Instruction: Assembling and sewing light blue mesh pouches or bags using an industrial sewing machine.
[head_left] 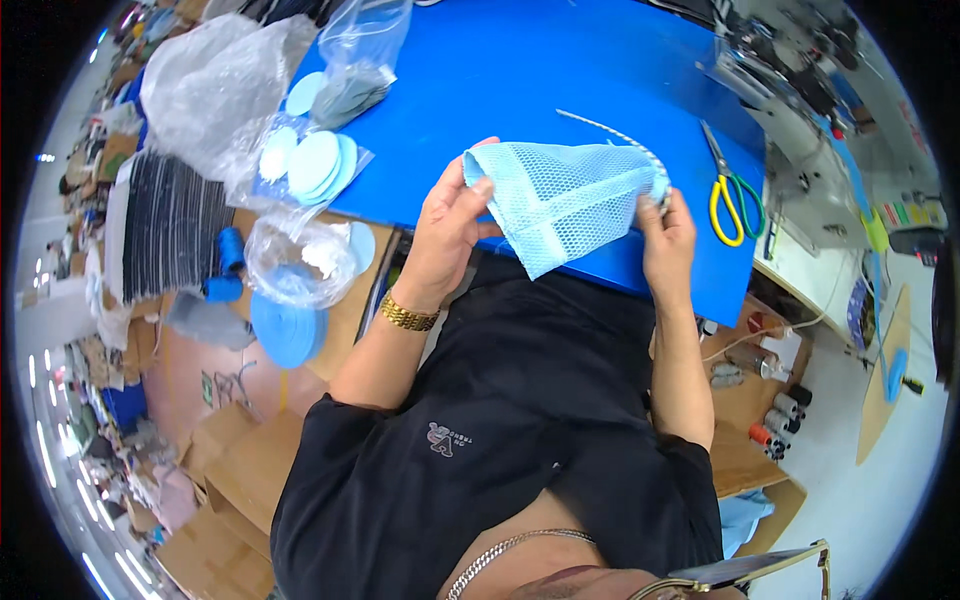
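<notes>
A light blue mesh bag (570, 195) is stretched between my two hands above the near edge of the blue table. My left hand (452, 222) grips its wider left end, the thumb on top of the edge. At the narrower right end, my right hand (667, 240) pinches the gathered fabric. A black-and-white twisted cord (610, 130) runs out from that end and lies over the table behind the bag. Scissors (732, 195) with one yellow and one green handle rest on the table to the right of my right hand.
Light blue discs (318, 165) lie on clear plastic at the table's left, beside a clear bag (360, 60) with grey contents. A roll of blue strap (288, 328) and a dark stack (170, 230) stand further left. A sewing machine (800, 150) stands at right, thread spools (785, 420) below.
</notes>
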